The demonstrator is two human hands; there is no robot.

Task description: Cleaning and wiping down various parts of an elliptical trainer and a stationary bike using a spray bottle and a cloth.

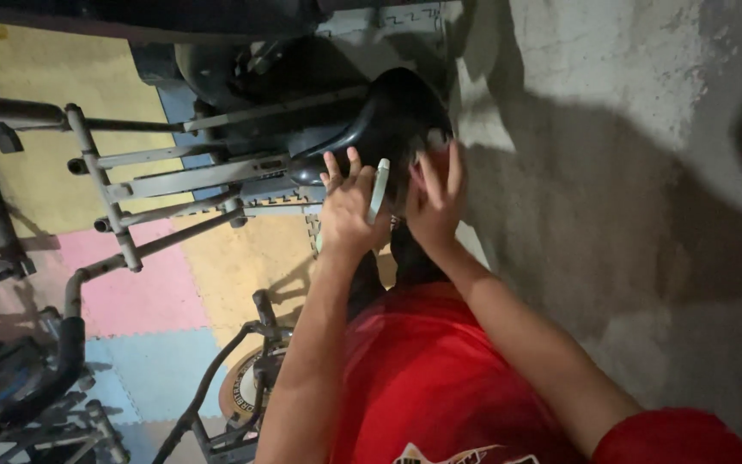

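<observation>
A black padded saddle (388, 116) sits on a grey metal exercise-machine frame (208, 172), just beyond both hands. My left hand (347, 206) is raised beneath the saddle and grips a slim white stick-like object (378, 191) between thumb and fingers. My right hand (436, 196) is right beside it with its fingers spread, the fingertips touching the saddle's lower edge. Both bare forearms reach up from my red shirt (431, 378). I cannot tell what the white object is.
Coloured foam floor mats (139, 292) in yellow, pink and blue lie to the left. Grey tubular machine bars (105, 189) and dark gym equipment (36, 378) crowd the left side. A round weight plate (246, 388) is low centre. A rough grey concrete surface (629, 172) fills the right.
</observation>
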